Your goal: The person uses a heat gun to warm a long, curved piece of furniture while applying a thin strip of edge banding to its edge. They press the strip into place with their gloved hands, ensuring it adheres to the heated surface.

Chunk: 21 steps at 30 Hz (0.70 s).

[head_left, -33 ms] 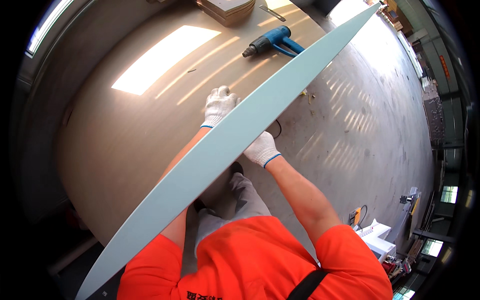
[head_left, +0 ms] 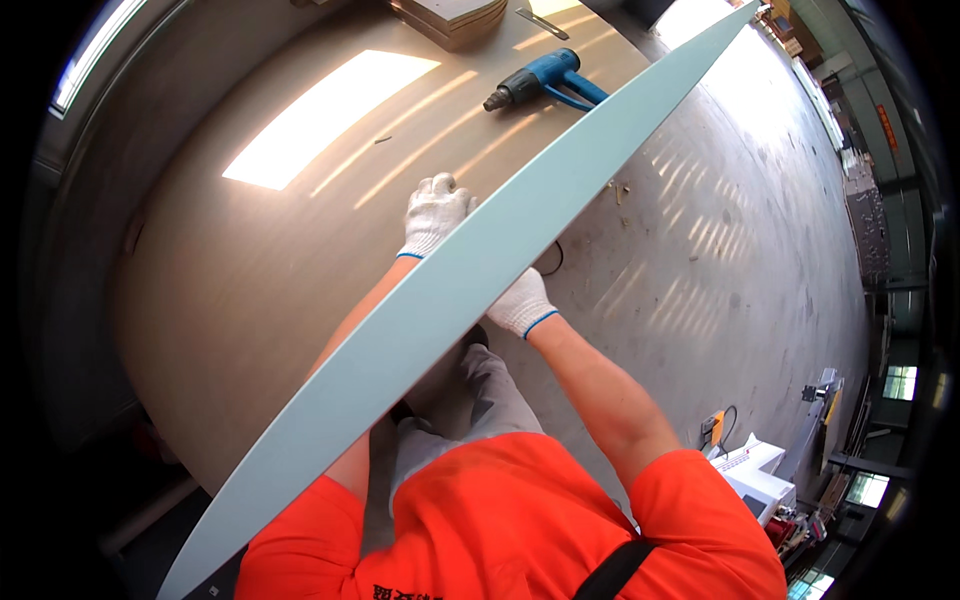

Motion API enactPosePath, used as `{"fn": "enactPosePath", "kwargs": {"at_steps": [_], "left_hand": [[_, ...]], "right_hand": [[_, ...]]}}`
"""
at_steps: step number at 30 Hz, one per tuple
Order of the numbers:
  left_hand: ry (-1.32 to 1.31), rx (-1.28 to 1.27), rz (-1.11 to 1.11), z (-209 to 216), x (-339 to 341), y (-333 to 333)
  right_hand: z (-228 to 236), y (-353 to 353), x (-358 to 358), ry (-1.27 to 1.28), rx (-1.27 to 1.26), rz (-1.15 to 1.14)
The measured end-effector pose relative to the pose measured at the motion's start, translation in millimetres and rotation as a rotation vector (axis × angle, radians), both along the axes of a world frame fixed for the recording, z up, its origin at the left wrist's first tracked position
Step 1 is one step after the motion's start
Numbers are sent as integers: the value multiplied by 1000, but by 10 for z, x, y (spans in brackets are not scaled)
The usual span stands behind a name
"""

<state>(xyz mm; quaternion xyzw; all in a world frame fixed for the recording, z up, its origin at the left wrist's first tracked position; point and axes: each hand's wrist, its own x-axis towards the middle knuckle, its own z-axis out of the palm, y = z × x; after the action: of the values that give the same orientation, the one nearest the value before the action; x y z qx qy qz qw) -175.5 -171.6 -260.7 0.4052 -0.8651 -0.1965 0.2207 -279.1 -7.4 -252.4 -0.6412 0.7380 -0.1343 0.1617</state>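
Observation:
A long, narrow pale blue-green board (head_left: 440,270) runs diagonally across the view from lower left to upper right, above both my forearms. Past its left edge, my left hand (head_left: 437,213) in a white knit glove has its fingers curled closed. The board covers that hand's thumb side, so what it holds, if anything, is hidden. My right hand (head_left: 523,303), gloved alike, reaches under the board from the right edge, its fingers out of sight. Beyond my left hand a blue heat gun (head_left: 540,80) lies on the brown worktable (head_left: 250,290), its handle partly behind the board.
A stack of brown sheets (head_left: 452,20) and a flat metal-looking tool (head_left: 542,23) lie at the table's far end. A dark cable (head_left: 558,258) loops beside my right hand. Small scraps (head_left: 621,193) litter the grey floor (head_left: 700,290). White equipment (head_left: 755,475) stands at lower right.
The board has shifted very slightly, its far end a little up and left. Both hands have moved a touch to the left; their poses look the same.

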Motion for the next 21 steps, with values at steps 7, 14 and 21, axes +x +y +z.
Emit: {"fn": "enactPosePath", "kwargs": {"at_steps": [7, 14, 21], "left_hand": [[-125, 136, 87, -105, 2218, 417], [-29, -52, 230, 495, 3100, 1252], [-271, 22, 3, 226, 3302, 1783]], "right_hand": [[232, 436, 1879, -156, -36, 50], [457, 683, 2572, -88, 4, 157], [255, 171, 824, 169, -227, 23]]}}
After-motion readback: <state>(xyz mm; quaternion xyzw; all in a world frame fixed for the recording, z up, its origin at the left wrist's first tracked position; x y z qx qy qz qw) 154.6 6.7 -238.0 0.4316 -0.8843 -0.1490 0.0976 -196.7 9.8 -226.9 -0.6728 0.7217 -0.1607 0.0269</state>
